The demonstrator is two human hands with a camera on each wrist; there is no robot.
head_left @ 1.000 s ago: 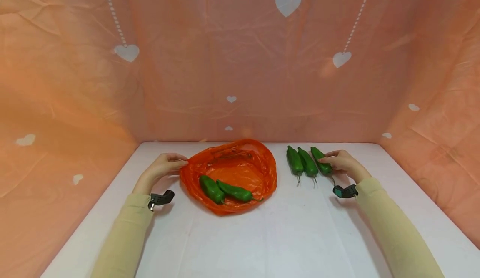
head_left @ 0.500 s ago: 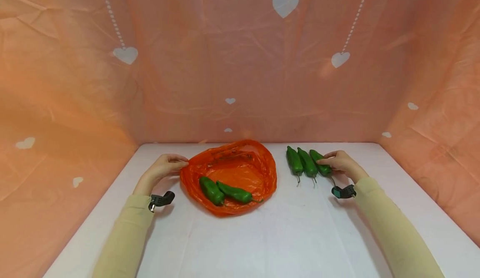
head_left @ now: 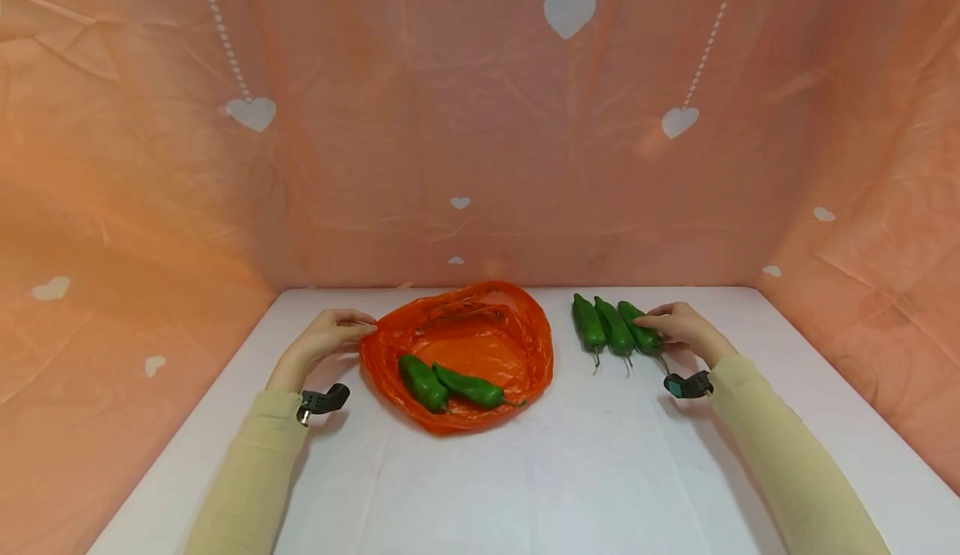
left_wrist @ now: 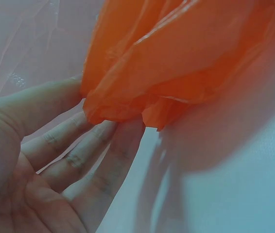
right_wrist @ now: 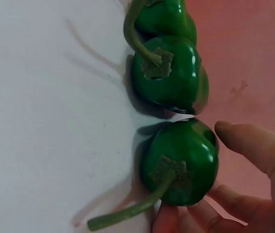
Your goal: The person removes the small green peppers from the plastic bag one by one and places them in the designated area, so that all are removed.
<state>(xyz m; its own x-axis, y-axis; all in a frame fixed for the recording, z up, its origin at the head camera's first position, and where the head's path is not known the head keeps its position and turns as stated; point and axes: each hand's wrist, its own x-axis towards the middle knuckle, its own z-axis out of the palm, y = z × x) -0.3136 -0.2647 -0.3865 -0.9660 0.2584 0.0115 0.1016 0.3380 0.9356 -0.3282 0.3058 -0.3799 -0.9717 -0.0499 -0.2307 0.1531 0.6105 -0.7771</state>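
Note:
My left hand (head_left: 322,340) pinches the left rim of an orange plastic bag (head_left: 542,338), which lies wide open on the table. In the left wrist view, thumb and fingers hold the bag's thin edge (left_wrist: 128,92). Two green peppers (head_left: 422,382) lie inside, near the bag's front. To the right of it, three more green peppers lie in a row, stems toward me. My right hand (head_left: 686,330) grips the rightmost pepper (right_wrist: 181,160) between thumb and fingers. That pepper lies close beside the middle one (right_wrist: 171,73); the leftmost pepper (head_left: 588,324) sits farther along.
The white tabletop (head_left: 480,488) extends in front of the bag and peppers. Peach-coloured cloth (head_left: 420,122) with white hearts encloses the back and both sides. Each wrist carries a small black camera (head_left: 322,401).
My right hand has shifted the rightmost pepper slightly left and toward me, closer to its neighbour. The left hand still holds the bag's rim in the same place.

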